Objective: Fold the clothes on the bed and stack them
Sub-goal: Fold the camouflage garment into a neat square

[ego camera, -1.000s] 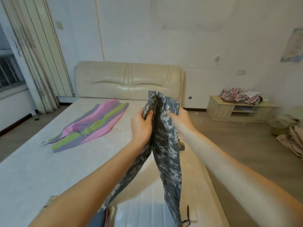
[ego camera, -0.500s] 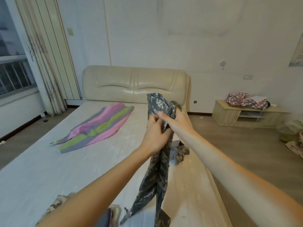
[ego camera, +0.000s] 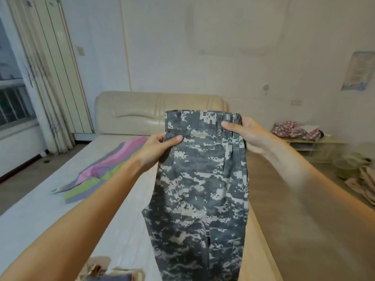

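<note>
Grey digital-camouflage trousers (ego camera: 203, 179) hang flat in the air above the bed (ego camera: 50, 216), waistband up and legs dropping out of the bottom of the view. My left hand (ego camera: 160, 147) pinches the left side just under the waistband. My right hand (ego camera: 241, 130) grips the right end of the waistband. A pink, green and grey striped garment (ego camera: 107, 167) lies spread on the mattress to the left. A small pile of clothes (ego camera: 109, 272) shows at the bottom edge, partly cut off.
A cream padded headboard (ego camera: 138, 112) stands behind the trousers. To the right sit a low wooden cabinet (ego camera: 316, 147) with a floral cloth (ego camera: 294, 129) on top and a heap of fabric (ego camera: 363, 179) on the floor. Curtains (ego camera: 46, 78) and a window are at left.
My hands have moved apart along the waistband, spreading the bunched trousers flat. The trousers have been raised and now face me.
</note>
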